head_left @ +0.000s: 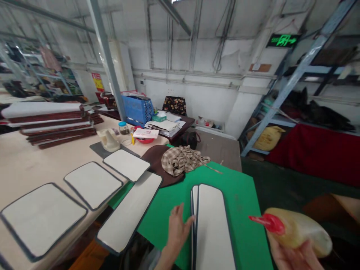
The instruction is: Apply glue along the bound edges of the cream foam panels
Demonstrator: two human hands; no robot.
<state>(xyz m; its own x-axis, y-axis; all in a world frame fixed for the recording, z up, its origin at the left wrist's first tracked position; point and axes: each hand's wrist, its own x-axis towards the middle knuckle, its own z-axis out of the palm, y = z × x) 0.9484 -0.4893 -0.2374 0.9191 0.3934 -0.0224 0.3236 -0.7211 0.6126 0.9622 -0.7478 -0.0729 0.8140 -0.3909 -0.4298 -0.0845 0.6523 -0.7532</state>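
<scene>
In my right hand (295, 255) is a squeeze bottle (305, 230) with a red nozzle and yellowish contents, tilted with its tip to the left. My left hand (178, 227) is open, thumb apart from the fingers, at the left edge of a small stack of long white panels with dark borders (212, 225). Whether the thumb touches the stack I cannot tell. The stack lies on a green work surface (242, 195). Left of that hand, another long white panel (132, 212) lies at a slant, partly over the table edge.
Several squarer white panels (94, 183) lie on the beige table (17, 161). Behind them are a stack of dark red-edged sheets (56, 123), a cream dispenser (110, 140), a blue-lidded jar (123, 128) and a blue file box (137, 108). Checked cloth (182, 159) is bunched beyond the panel stack.
</scene>
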